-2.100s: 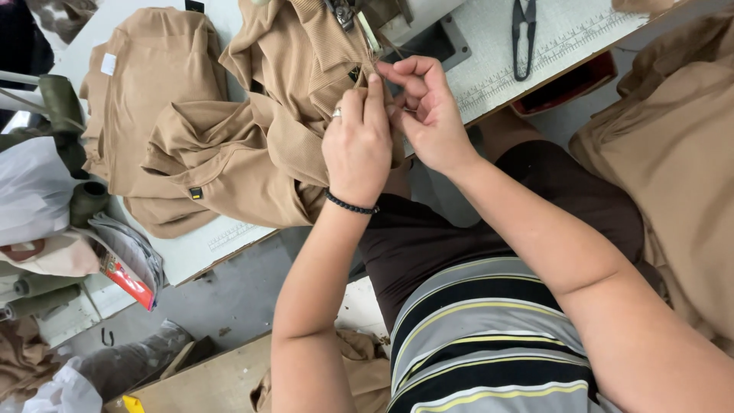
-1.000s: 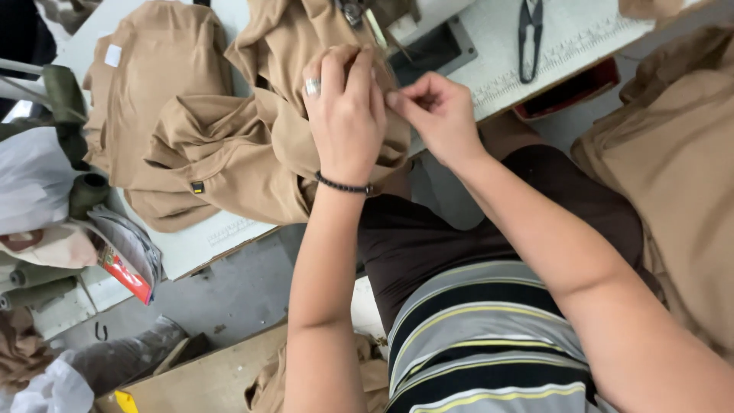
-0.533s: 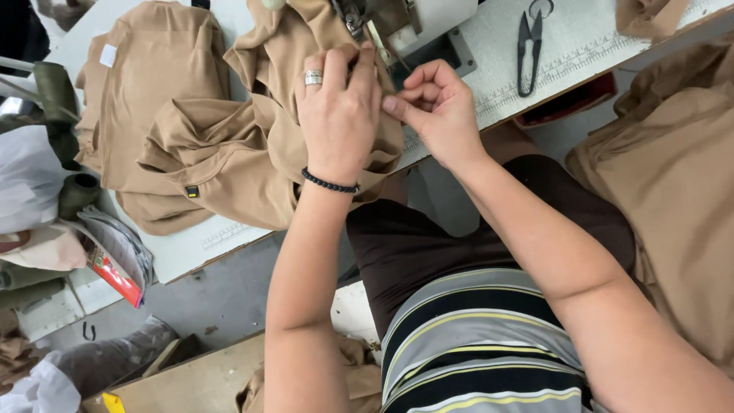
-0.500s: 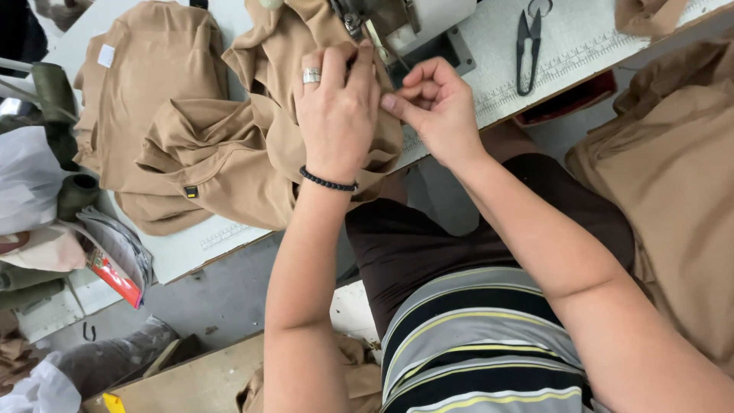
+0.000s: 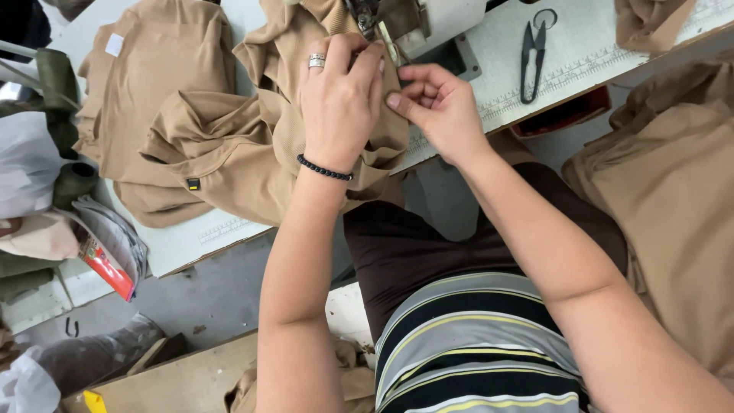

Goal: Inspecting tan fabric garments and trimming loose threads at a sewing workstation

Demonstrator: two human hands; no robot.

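A tan garment (image 5: 229, 153) lies bunched on the white sewing table (image 5: 183, 237). My left hand (image 5: 340, 99), with a ring and a black bead bracelet, presses flat on the fabric just in front of the sewing machine's foot (image 5: 375, 19). My right hand (image 5: 436, 103) pinches the fabric's edge beside it, thumb against fingers. Both hands touch the same fold of tan cloth.
Black thread snips (image 5: 533, 46) lie on the table to the right. A pile of tan garments (image 5: 673, 191) sits at my right side. Folded tan pieces (image 5: 145, 84) rest at the left, with bags and a red-edged packet (image 5: 103, 256) beyond the table's edge.
My left hand has flattened onto the fabric and slid slightly up toward the machine. My right hand stays pinched at the cloth's edge. The view has shifted a little.
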